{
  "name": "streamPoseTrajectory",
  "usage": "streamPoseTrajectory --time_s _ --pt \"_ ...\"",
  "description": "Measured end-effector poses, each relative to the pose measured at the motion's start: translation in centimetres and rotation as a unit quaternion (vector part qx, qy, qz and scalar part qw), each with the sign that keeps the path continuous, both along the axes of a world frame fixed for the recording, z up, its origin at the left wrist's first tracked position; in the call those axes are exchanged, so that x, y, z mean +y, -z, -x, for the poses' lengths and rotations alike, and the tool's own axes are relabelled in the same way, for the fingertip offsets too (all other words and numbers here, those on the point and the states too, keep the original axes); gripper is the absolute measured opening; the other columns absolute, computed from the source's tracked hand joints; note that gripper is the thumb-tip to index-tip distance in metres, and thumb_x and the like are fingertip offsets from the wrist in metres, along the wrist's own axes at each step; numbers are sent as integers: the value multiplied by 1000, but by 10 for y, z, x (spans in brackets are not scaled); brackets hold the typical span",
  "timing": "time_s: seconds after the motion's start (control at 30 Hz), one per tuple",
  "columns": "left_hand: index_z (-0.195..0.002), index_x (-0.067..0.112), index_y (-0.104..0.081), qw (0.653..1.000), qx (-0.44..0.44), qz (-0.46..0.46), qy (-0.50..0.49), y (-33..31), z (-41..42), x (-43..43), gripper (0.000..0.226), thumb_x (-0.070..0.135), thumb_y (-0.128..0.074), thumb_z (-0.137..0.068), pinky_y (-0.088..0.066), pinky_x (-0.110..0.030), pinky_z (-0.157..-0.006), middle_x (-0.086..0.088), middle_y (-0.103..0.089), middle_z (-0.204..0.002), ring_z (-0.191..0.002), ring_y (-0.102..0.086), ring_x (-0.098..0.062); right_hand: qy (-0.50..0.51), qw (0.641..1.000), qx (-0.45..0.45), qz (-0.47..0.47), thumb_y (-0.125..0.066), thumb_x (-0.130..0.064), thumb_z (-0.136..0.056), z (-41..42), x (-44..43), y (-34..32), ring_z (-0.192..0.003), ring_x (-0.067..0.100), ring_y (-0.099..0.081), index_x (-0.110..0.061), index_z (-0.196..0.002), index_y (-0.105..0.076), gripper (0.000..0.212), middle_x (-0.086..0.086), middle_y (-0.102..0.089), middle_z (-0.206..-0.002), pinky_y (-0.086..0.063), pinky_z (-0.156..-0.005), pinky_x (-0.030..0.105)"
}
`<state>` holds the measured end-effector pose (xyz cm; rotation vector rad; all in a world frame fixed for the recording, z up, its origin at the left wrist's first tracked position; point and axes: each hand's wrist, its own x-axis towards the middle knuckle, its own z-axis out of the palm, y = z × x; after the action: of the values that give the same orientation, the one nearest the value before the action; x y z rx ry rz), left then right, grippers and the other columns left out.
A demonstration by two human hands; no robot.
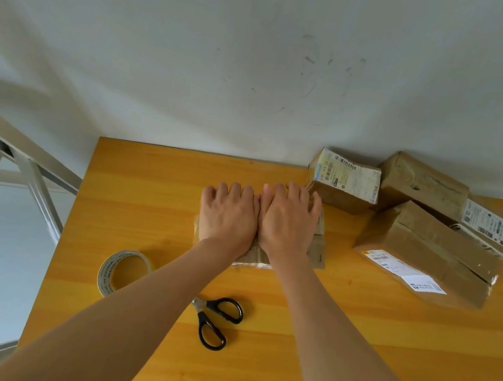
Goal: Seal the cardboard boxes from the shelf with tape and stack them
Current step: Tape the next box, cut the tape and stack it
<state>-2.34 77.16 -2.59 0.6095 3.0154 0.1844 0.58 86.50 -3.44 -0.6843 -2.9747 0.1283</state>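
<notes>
A small cardboard box (pixel 317 248) lies in the middle of the orange table (pixel 300 348), mostly covered by both hands. My left hand (pixel 227 214) and my right hand (pixel 288 218) lie flat side by side on its top, fingers straight and pointing away from me, pressing down. A roll of clear tape (pixel 123 272) stands near the left edge of the table. Black-handled scissors (pixel 215 319) lie in front of the box, between my forearms.
Three other cardboard boxes sit at the back right: one with a white label (pixel 344 182), one behind it (pixel 424 186), and a larger one (pixel 429 253) resting in front. A grey metal shelf frame (pixel 30 173) stands to the left. A white wall rises behind the table.
</notes>
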Motion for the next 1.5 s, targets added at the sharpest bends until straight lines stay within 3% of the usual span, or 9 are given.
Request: streamPoseTrajectory --time_s 0.4,0.57,0.67,0.73,0.9,1.0,1.07,1.2,1.5 --pt "-97 19 -56 994 17 -12 107 4 14 -23 47 39 -14 -101 -34 -37 -87 -1 -61 -96 -91 -53 -25 -153 986 -58 8 -6 -49 -101 -12 28 -9 -139 23 -36 -19 -141 -44 63 4 -44 -148 -18 -117 43" --pt "-116 19 -61 995 -33 -93 21 8 16 -39 53 59 -34 -94 -37 -40 -95 -7 -56 -123 -117 -47 -28 -45 997 -69 7 2 -79 -83 -19 39 -13 -147 24 -20 -19 -151 -30 96 9 -27 -159 -2 -120 49" --pt "-125 23 -54 983 -82 -143 -86 7 12 -37 66 72 -40 -84 -45 -42 -93 -5 -46 -135 -123 -43 -27 66 981 -29 180 -26 -90 -70 -35 45 -9 -146 25 -23 -16 -153 -18 112 8 -22 -159 -20 -117 49" --pt "-129 25 -48 971 -124 -159 -127 5 9 -32 74 78 -38 -79 -49 -41 -83 -4 -37 -142 -122 -46 -29 126 917 12 377 -51 -84 -65 -39 44 -8 -139 25 -36 -18 -153 -12 117 6 -31 -155 -39 -109 48" --pt "-128 25 -48 937 -191 -257 -143 5 6 -29 74 72 -58 -72 -42 -29 -76 0 -17 -154 -121 -48 -24 133 873 54 467 -68 -60 -78 -38 49 -2 -106 16 -58 -22 -135 -36 75 -2 -58 -117 -51 -82 31" --pt "-128 23 -51 933 -197 -287 -93 4 7 -37 53 57 -53 -86 -45 -30 -82 -1 -14 -155 -127 -43 -26 105 856 50 504 -51 -50 -94 -41 55 0 -115 19 -55 -21 -137 -38 53 3 -56 -126 -47 -89 31" --pt "-137 24 -43 943 -192 -261 -75 2 7 -37 50 50 -40 -95 -42 -42 -100 -5 -3 -159 -138 -29 -32 89 887 38 451 -37 -46 -100 -41 52 -3 -133 24 -44 -17 -147 -32 55 7 -47 -143 -39 -102 33" --pt "-152 18 -15 987 -50 -151 -13 -12 -14 -33 51 37 -15 -104 6 -43 -119 -3 13 -160 -146 16 -19 -20 993 28 113 -18 -41 -105 -42 25 -22 -150 18 -6 -13 -156 -12 58 3 -8 -163 -7 -123 39" --pt "-150 12 10 981 -18 -18 190 7 -49 -63 60 41 5 -98 1 -39 -121 -4 14 -158 -145 16 -17 -214 974 -47 48 -14 -37 -103 -79 -12 -8 -149 19 -11 -14 -153 -16 55 2 -12 -160 -20 -120 45"
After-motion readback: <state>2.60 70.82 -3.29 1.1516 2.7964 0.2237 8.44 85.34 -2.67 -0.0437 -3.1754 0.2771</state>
